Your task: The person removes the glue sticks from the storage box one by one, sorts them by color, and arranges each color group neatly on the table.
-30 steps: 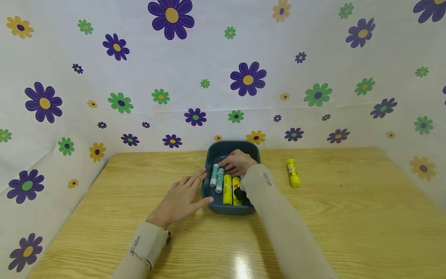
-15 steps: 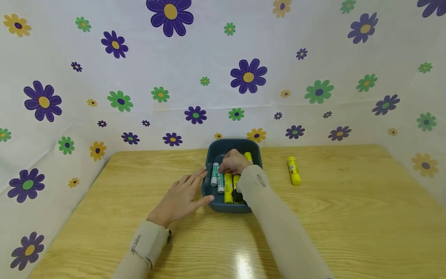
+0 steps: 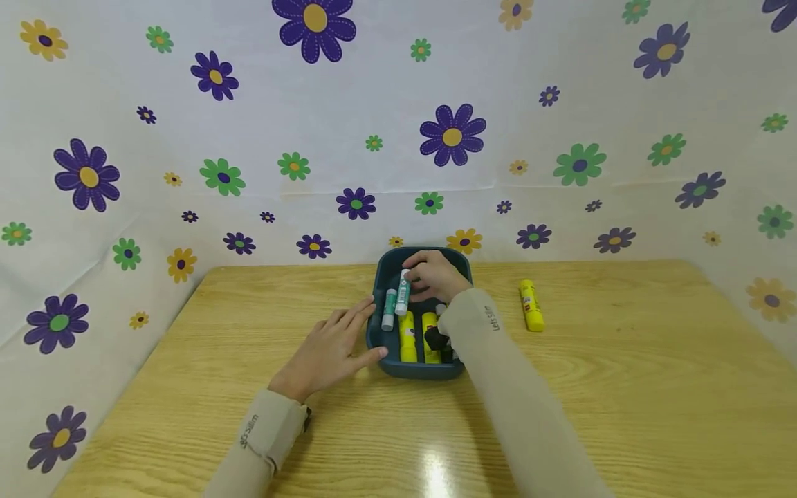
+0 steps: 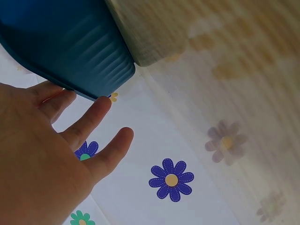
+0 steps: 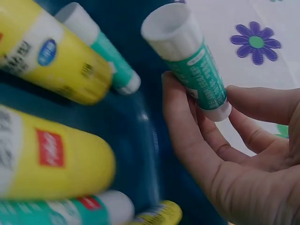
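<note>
My right hand (image 3: 437, 275) pinches a green-and-white glue stick (image 3: 402, 293) between thumb and fingers, raised over the dark blue bin (image 3: 420, 372). The right wrist view shows its wide white end (image 5: 171, 30) up, tilted. Fingers of my left hand (image 3: 322, 357) lie extended along the bin's left rim, thumb near the front left corner. A second green glue stick (image 3: 389, 310) lies at the left inside the bin. Beside it are two yellow glue sticks (image 3: 407, 340), lying lengthwise. Another green-and-white stick (image 5: 65, 213) shows at the bottom of the right wrist view. My right sleeve hides the bin's right part.
One yellow glue stick (image 3: 532, 306) lies on the wooden table (image 3: 623, 387), to the right of the bin. Behind the table hangs a white flowered cloth (image 3: 386, 83), close to the bin's back edge.
My right hand has taken hold of the green glue stick that lay next to the first yellow one and lifted it up and back. The left hand keeps its place at the rim.
</note>
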Available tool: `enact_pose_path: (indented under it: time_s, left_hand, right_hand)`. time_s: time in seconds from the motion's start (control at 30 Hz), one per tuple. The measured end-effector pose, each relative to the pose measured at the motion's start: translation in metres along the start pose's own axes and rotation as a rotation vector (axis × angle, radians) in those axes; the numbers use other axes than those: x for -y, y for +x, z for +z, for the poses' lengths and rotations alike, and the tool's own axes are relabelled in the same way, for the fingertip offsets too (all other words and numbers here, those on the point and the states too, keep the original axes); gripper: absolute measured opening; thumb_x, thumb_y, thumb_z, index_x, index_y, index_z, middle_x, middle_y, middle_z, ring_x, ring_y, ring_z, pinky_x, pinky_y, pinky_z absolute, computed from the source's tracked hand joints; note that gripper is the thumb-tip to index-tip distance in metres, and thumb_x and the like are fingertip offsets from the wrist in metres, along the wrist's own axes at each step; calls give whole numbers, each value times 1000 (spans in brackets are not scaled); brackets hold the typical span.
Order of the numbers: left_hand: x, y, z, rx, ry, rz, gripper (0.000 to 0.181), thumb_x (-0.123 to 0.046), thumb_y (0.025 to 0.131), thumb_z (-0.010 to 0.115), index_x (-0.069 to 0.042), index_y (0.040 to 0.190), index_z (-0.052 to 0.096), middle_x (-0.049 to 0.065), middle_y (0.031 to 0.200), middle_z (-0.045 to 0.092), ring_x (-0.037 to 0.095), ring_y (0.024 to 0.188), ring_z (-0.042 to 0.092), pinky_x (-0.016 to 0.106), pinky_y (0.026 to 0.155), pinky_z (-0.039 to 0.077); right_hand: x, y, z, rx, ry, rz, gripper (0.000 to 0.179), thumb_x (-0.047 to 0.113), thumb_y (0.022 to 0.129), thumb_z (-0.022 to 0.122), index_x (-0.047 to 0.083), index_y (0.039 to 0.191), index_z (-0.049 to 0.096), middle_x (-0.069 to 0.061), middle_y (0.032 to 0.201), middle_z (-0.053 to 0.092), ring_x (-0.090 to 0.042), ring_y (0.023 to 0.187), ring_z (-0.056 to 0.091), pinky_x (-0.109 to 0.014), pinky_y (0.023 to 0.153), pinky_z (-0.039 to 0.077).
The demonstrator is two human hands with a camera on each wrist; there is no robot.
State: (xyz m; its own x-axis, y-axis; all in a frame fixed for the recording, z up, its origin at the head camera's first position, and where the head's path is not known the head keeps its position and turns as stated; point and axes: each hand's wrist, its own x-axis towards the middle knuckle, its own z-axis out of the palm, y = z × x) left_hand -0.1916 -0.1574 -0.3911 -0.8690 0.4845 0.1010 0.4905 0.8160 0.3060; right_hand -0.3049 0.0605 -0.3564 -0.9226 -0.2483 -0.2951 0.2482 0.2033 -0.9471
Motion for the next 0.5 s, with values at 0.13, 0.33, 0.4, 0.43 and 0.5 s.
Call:
enact_pose_path:
  time_s: [0.13,0.33,0.4,0.43,0.5]
  left_hand:
    - [0,0,0,0,2,-2,82,-59,99,53,-6,159,33,7,167,22,42,144,35,66,111,32]
    - [0,0,0,6,-6,-8,83,-60,99,52,-6,159,33,8,167,22,42,144,34,66,111,31]
    - [-1,-1,-1,8,-10,-14,83,-60,99,52,-6,159,32,7,167,22,42,144,34,66,112,31]
    - [-1,-1,-1,8,-10,-15,83,-59,99,52,-6,159,32,7,167,22,42,145,34,66,112,31]
    - [-1,-1,-1,8,-8,-16,83,-59,99,52,-6,159,32,7,167,22,42,145,33,66,112,30]
  right_hand:
    - [8,-6,-13,4,-12,-35,36,2,104,51,-6,138,52,-19,122,54,-27,92,60,-48,91,57]
    - [19,-16,-28,-1,-57,-76,36,3,105,50,-4,140,53,-20,122,53,-29,95,57,-49,93,56]
    - [22,-19,-32,-6,-66,-84,37,3,105,49,-4,141,52,-20,121,53,-30,95,57,-49,94,55]
    - [22,-21,-35,-9,-69,-85,37,3,105,49,-4,141,52,-20,121,53,-30,95,56,-49,95,55]
    - [24,-24,-40,-10,-72,-89,37,4,105,49,-4,141,51,-20,119,53,-30,95,56,-51,96,54]
